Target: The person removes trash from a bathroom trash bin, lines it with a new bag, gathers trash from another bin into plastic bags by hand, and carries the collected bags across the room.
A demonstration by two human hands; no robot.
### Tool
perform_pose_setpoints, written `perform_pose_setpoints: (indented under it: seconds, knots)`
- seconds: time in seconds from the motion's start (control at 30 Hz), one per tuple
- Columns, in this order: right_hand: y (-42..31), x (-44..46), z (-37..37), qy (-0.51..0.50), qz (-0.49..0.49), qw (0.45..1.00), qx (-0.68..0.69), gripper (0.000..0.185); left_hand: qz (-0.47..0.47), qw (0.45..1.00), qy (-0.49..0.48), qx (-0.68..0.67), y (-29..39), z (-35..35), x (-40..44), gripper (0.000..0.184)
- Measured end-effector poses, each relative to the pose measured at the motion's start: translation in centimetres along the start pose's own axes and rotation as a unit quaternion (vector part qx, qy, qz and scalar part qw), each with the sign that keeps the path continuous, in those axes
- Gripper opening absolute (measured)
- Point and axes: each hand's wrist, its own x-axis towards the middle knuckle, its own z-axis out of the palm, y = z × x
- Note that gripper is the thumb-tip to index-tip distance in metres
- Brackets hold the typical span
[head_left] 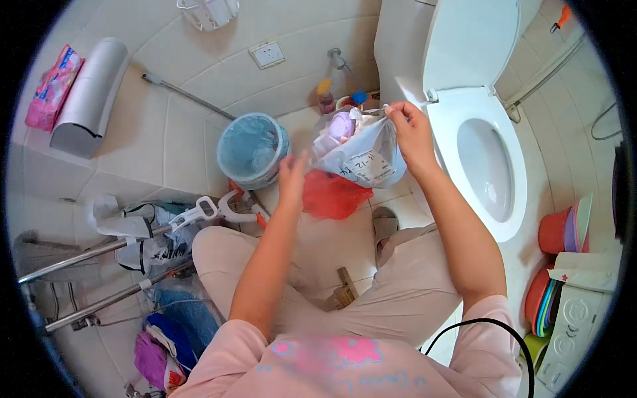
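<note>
Seeing R fingers point(398, 114) pinch bag point(371, 158), upper ctr; L fingers point(297, 161) blurred, can't tell. Prob light, floppy; I'd hold rim point(374, 111).

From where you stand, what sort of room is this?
Most likely a bathroom: there is a toilet, a tiled wall behind it, and what look like stacked basins.

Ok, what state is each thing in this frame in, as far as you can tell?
Pale bag: held up by its edge, with things inside.
Right grip: closed on that edge.
Left grip: blurred, open or shut unclear.
Red bag: crumpled, low by the floor.
Blue bin: upright, uncovered.
Toilet lid: raised.
Toilet seat: down.
Wall socket: nothing plugged in.
</note>
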Motion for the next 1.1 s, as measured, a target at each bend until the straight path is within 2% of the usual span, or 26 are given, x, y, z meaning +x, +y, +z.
perform_pose_setpoints:
  seconds: [0.07,0.17,0.27,0.37,0.47,0.57,0.67,0.73,0.87,0.97,1.07,1.1]
  knots:
    - [-0.4,-0.5,-0.4,-0.014,0.023,0.999,0.045,0.019,-0.114,0.979,-0.096,-0.136,0.2,-0.2,-2.4,0.082]
    - [-1.2,-1.0,-1.6,-0.032,0.054,0.997,0.047,0.017,0.007,0.975,-0.222,-0.010,-1.7,0.2,-3.1,0.100]
    - [-1.6,-1.3,-2.4,-0.042,0.067,0.994,0.070,0.017,0.003,0.978,-0.196,-0.068,-1.2,2.0,-4.1,0.097]
    - [-2.2,-1.4,-3.5,-0.056,0.081,0.990,0.099,0.016,-0.007,0.971,-0.213,-0.110,-2.5,2.5,-2.5,0.082]
    - [-2.5,-1.2,-4.5,-0.061,0.082,0.989,0.111,0.015,0.038,0.966,-0.245,-0.077,-1.6,3.3,-2.8,0.063]
    - [-2.6,-1.3,-4.8,-0.050,0.098,0.986,0.123,0.016,0.012,0.969,-0.222,-0.105,0.5,3.6,-4.4,0.039]
    - [-1.4,-1.0,-4.9,-0.062,0.131,0.976,0.164,0.017,0.049,0.969,-0.196,0.146,1.9,2.9,-4.4,0.023]
    - [-0.5,-1.0,-4.9,-0.084,0.161,0.962,0.203,0.019,0.098,0.965,-0.187,0.157,2.6,3.1,-5.0,0.018]
    - [-0.1,-1.3,-4.0,-0.101,0.171,0.966,0.167,0.018,0.219,0.944,-0.164,0.187,2.9,3.3,-5.3,0.020]
    - [-0.1,-1.7,-3.4,-0.163,0.158,0.965,0.132,0.016,0.220,0.932,-0.211,0.199,5.0,3.8,-7.2,0.022]
    - [-1.0,-2.2,-3.0,-0.222,0.175,0.955,0.093,0.016,0.268,0.906,-0.248,0.215,5.6,4.4,-7.8,0.022]
    - [-0.7,-2.6,-2.5,-0.224,0.081,0.971,0.030,0.019,0.269,0.911,-0.224,0.219,5.5,4.3,-7.7,0.021]
